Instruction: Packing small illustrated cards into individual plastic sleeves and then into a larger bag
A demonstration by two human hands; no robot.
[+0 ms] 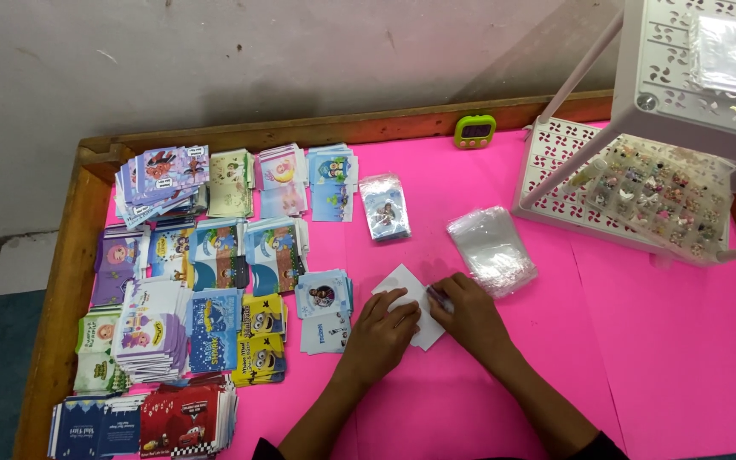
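Taking the white paper sheet (409,300) near the middle of the pink-covered bench (658,341) as the landmark: far to its left lie many stacks of small colourful cartoon envelopes (206,290), filling that side of the bench up to the wooden edge, the nearest being a small blue-and-white stack (324,308) just beside the sheet. Above and slightly left of the sheet sits one clear-wrapped card packet (384,206). The left hand (381,330) lies flat on the sheet, fingers spread and pressing down rather than gripping. The right hand (466,311) rests on the sheet's right part, its fingers curled closed on a small dark item that is too small to make out. Both hands cover much of the sheet, so its full shape is hidden. Just right of the sheet lies a pile of clear plastic sleeves (494,247). Well above it stands a green timer (475,130). Far right stands a white perforated rack (632,183) holding tiny trinkets, blurred and cut off by the picture edge.
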